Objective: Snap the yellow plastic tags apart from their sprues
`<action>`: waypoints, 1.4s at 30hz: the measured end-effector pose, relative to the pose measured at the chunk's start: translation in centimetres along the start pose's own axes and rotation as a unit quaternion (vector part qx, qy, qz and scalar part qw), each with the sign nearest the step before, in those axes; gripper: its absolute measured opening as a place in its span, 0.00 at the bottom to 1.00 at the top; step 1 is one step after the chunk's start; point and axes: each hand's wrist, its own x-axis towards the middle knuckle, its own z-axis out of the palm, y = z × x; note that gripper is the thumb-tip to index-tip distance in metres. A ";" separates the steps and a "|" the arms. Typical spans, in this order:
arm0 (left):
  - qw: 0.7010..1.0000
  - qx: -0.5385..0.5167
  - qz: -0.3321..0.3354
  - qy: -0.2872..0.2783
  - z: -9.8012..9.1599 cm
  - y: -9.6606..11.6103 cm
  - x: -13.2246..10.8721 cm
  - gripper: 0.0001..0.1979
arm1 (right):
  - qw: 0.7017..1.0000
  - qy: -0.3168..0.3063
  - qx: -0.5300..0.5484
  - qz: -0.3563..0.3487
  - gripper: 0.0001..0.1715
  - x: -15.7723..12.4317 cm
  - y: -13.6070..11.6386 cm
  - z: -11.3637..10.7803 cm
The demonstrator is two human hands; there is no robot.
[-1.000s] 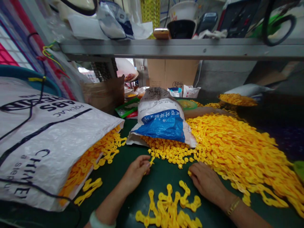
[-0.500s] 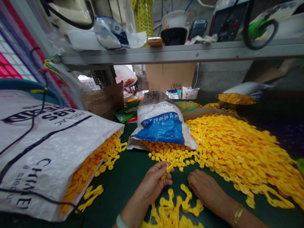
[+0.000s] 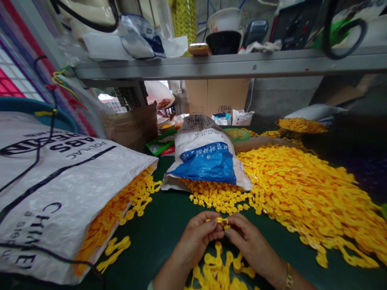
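Because yellow plastic piece [image 3: 218, 221] looks small, left hand [image 3: 195, 241] and right hand [image 3: 250, 241] together, both clamped on it; loose pieces [image 3: 217, 262] just below, within reach; big heap [image 3: 302, 193] right.

Bright yellow plastic pieces [image 3: 302, 193] spread over a dark green bench top [image 3: 169, 237] — a white sack [image 3: 205, 161] banded blue, and a larger white sack [image 3: 60, 193] striped and lettered in black.

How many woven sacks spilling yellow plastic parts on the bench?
2: a large white woven plastic sack with black print at left, and a white-and-blue woven plastic sack at centre. Others could be hidden behind them.
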 end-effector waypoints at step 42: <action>0.998 0.010 -0.028 -0.061 -0.3 -0.7 -0.4 0.13 | 0.997 -0.039 0.040 0.047 0.13 1.7 -1.6 -2.6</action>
